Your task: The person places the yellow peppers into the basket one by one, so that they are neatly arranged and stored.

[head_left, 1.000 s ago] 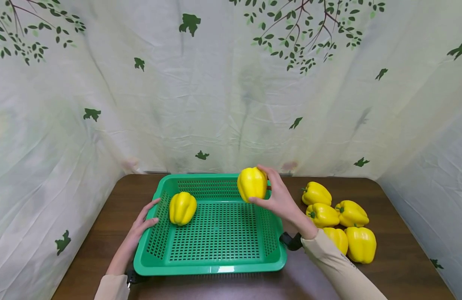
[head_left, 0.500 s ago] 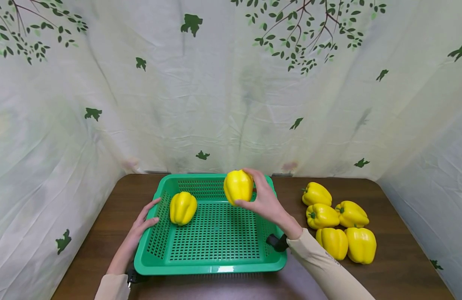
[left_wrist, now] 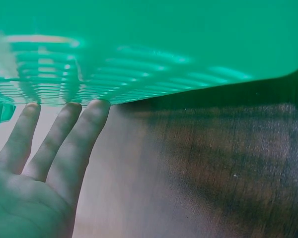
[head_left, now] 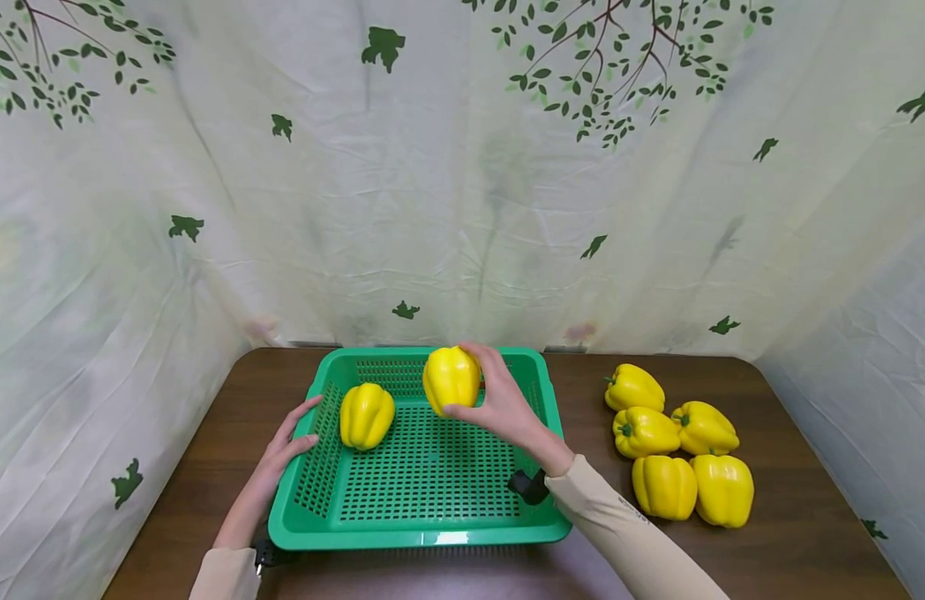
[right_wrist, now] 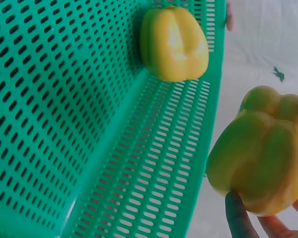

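My right hand [head_left: 505, 406] grips a yellow bell pepper [head_left: 449, 382] between thumb and fingers, over the back middle of the green plastic basket [head_left: 425, 539]. In the right wrist view, fingertips press the lower side of this held pepper [right_wrist: 258, 156]. A second yellow bell pepper [head_left: 367, 417] stands inside the basket near its left wall. My left hand [head_left: 284, 446] lies at the basket's left rim with fingers straight. From the left wrist, its extended fingers [left_wrist: 64, 144] reach the slotted outer wall of the basket [left_wrist: 198, 34].
Several more yellow bell peppers [head_left: 665, 487] lie grouped on the brown wooden table [head_left: 815, 533], right of the basket. A pale curtain printed with leaves [head_left: 447, 200] hangs behind the table and along both sides.
My right hand has carried the pepper leftward over the basket, from its right back corner to the back middle, and slightly lower. The left hand stays at the rim.
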### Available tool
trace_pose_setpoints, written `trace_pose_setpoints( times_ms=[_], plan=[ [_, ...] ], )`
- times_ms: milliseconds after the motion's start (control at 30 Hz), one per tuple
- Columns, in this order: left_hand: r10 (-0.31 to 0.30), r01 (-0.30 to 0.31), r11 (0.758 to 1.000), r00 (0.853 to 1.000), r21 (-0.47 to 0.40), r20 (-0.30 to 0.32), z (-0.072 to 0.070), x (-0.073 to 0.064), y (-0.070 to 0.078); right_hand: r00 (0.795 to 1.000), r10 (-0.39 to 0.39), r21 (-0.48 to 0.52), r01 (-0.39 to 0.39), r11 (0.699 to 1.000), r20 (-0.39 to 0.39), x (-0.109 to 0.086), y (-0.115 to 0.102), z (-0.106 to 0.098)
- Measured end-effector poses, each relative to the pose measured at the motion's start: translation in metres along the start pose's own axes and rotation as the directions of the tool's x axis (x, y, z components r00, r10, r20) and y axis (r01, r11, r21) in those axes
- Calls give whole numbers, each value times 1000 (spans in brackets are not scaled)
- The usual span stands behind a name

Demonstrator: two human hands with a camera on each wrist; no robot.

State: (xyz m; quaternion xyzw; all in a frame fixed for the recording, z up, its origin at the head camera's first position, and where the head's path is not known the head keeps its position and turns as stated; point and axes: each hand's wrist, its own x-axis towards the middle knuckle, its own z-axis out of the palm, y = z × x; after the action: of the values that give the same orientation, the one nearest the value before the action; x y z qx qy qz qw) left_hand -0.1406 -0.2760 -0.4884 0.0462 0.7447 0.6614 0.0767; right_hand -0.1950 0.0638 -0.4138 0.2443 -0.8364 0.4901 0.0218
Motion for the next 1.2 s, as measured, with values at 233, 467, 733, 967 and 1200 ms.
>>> trace_pose_setpoints(
  times_ms=[233, 467, 733, 967, 1200],
  plan=[
    [32, -32, 999, 999, -19, 7, 0, 0, 0, 1000, 7, -16, -6, 1000, 20, 2, 1, 12],
    [23, -23, 1000, 1000, -20, 5, 1, 0, 1, 999, 22, -20, -21, 1000, 50, 5, 6, 25],
    [33, -33, 999, 999, -20, 1, 0, 1, 0, 996, 51, -52, -48, 997, 69, 9, 9, 39],
    [33, -32, 999, 999, -24, 3, 0, 1, 0, 994, 67, -43, -64, 997, 85, 10, 11, 49],
    [19, -19, 999, 1000, -26, 2, 1, 0, 0, 992, 76, -62, -70, 996, 100, 11, 14, 56]
  ],
)
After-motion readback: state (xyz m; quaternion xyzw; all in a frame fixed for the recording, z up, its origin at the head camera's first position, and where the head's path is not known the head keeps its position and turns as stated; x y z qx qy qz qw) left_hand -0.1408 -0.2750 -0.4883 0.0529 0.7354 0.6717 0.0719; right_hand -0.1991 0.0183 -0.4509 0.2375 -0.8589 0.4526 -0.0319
